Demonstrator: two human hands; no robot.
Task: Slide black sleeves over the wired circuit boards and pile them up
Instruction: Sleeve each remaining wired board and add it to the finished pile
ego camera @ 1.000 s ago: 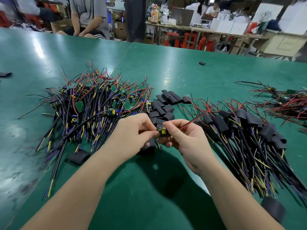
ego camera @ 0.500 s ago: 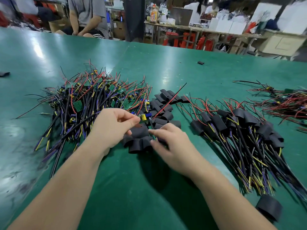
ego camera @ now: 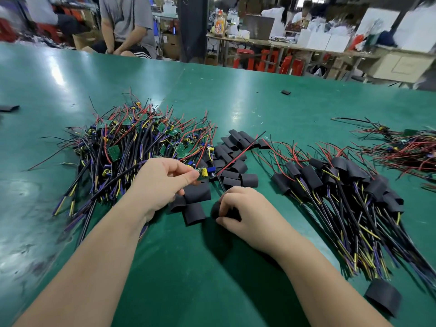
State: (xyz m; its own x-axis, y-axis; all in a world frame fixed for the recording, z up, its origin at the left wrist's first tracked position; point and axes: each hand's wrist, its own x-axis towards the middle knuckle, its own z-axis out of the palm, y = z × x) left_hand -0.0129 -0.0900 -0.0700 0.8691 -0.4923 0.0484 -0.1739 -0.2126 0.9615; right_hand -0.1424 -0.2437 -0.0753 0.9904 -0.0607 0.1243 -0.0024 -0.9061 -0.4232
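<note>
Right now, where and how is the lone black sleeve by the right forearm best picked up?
Probably pinch the sleeve across its two broad walls, coming from above: it lies puffed half open by the wire ends of the finished pile, so a squeeze should flatten it.

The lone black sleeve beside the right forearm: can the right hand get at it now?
Likely yes: the lone sleeve lies uncovered on bare table, but the right hand grips another sleeve.
</note>
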